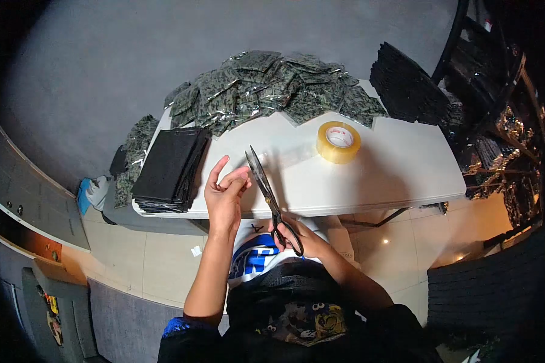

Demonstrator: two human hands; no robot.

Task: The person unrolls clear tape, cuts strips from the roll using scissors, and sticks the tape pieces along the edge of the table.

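My left hand [227, 189] has thumb and fingertips pinched on the end of a clear tape strip [290, 157], with one finger raised. The strip runs right to a yellowish tape roll [339, 143] on the white table. My right hand [303, 237] is closed around the handles of black scissors [269, 195]. Their blades point up and away, slightly apart, close to the left fingertips and across the strip; whether they touch it is hard to tell.
Camouflage-patterned packets in clear wrap [254, 88] are heaped along the far edge of the table [357, 187]. A black stack [171, 169] lies at left, and black sheets [409, 85] at the far right. A dark shelf [496, 115] stands beyond.
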